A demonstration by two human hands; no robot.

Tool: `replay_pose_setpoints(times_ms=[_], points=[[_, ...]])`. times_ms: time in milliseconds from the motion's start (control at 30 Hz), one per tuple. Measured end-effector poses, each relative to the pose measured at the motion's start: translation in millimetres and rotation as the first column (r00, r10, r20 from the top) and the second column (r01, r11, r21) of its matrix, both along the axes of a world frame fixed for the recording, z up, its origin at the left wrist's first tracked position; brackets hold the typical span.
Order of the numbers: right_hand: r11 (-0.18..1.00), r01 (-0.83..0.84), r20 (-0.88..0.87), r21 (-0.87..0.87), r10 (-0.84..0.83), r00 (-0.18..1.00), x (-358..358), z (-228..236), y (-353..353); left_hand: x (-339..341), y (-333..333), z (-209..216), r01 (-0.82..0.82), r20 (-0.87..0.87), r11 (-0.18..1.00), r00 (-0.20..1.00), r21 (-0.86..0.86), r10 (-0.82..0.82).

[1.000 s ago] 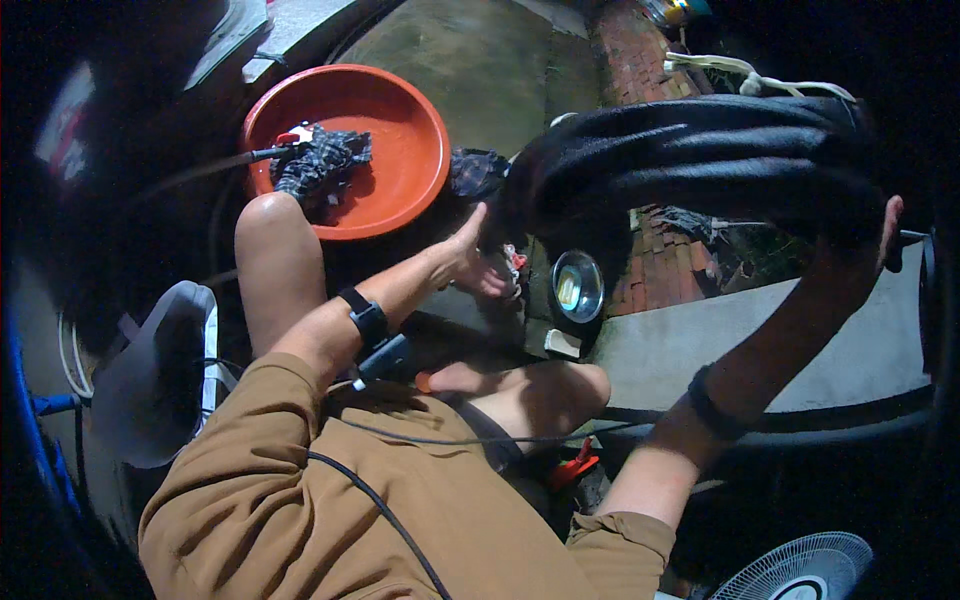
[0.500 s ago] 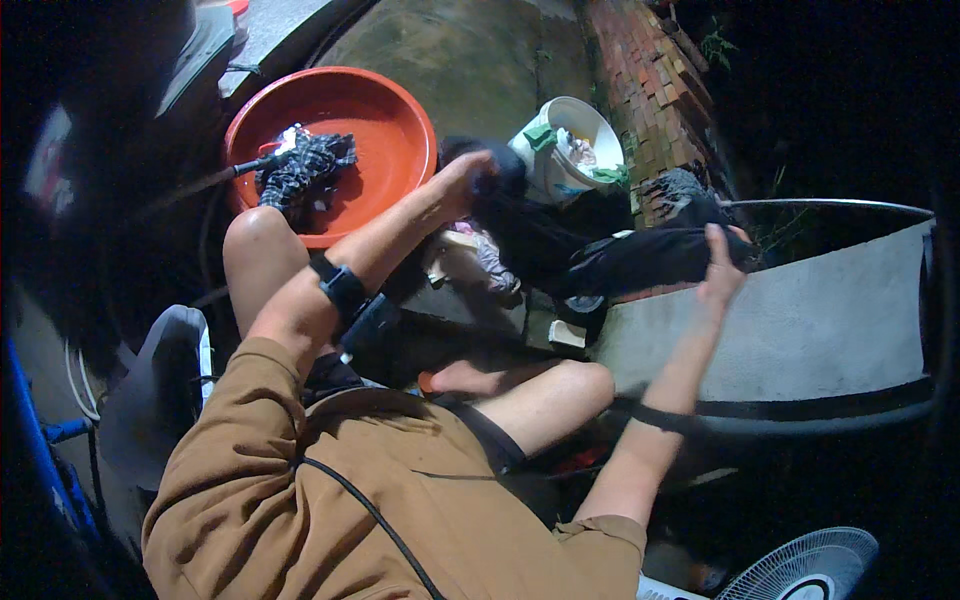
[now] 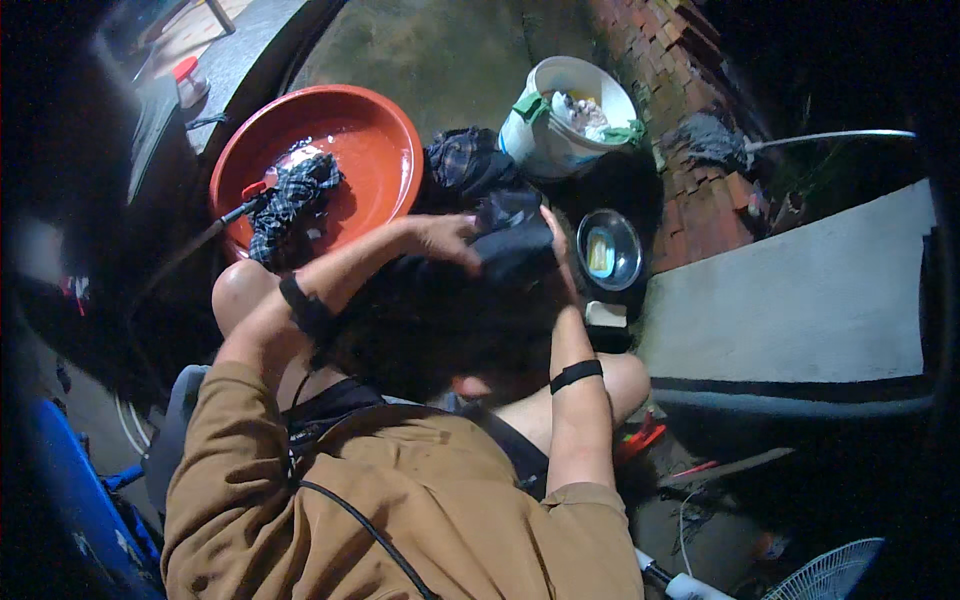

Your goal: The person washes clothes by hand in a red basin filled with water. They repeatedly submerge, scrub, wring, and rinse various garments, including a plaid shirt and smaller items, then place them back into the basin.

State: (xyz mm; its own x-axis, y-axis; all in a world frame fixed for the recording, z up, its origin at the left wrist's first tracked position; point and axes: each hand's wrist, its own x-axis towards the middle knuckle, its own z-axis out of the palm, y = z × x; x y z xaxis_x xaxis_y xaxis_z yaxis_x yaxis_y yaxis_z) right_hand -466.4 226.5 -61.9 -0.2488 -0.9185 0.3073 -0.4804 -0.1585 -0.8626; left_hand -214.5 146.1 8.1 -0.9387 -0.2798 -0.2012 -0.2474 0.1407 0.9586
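Note:
A dark wet-looking garment (image 3: 515, 255) is bunched in front of my knees. My left hand (image 3: 447, 240) holds its left side, with the thumb and fingers bent over the cloth. At its right side my right hand (image 3: 562, 255) presses upright against the bundle, its fingers partly hidden behind the fabric. Below the hands the cloth hangs into deep shadow, so its lower end cannot be made out. Just beyond it lies another dark plaid cloth (image 3: 462, 160). To the left, a red basin (image 3: 385, 180) holds a checked shirt (image 3: 290, 205) in shallow water.
A white bucket (image 3: 535, 150) with cloths stands ahead. Right of my hands are a metal bowl (image 3: 632, 270) holding a yellowish block and a pale block (image 3: 607, 314). A grey slab (image 3: 790, 300) borders the right; a fan (image 3: 835, 575) stands at lower right.
The dark garment was stretched out to the right between both hands. Now it is gathered close in, my right hand having come left and my hands nearer together.

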Motion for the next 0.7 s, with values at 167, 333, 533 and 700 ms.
replay_pose_setpoints(times_ms=[167,333,533,700], points=[[0.962,0.122,-0.185,0.243,-0.077,0.98,0,-46,3,37,32,-112,-0.261,0.438,0.85,0.765,-0.458,0.472],[0.953,0.124,-0.235,0.276,-0.058,0.97,9,-52,2,-23,51,-106,-0.223,0.202,0.521,0.743,-0.824,0.638],[0.936,0.106,-0.289,0.337,-0.004,0.957,23,-56,18,-46,25,-131,-0.11,0.409,0.761,0.789,-0.639,0.458],[0.907,-0.022,-0.356,0.42,0.188,0.915,27,-54,24,-18,18,-126,-0.131,0.072,0.761,0.971,-0.636,0.228]])
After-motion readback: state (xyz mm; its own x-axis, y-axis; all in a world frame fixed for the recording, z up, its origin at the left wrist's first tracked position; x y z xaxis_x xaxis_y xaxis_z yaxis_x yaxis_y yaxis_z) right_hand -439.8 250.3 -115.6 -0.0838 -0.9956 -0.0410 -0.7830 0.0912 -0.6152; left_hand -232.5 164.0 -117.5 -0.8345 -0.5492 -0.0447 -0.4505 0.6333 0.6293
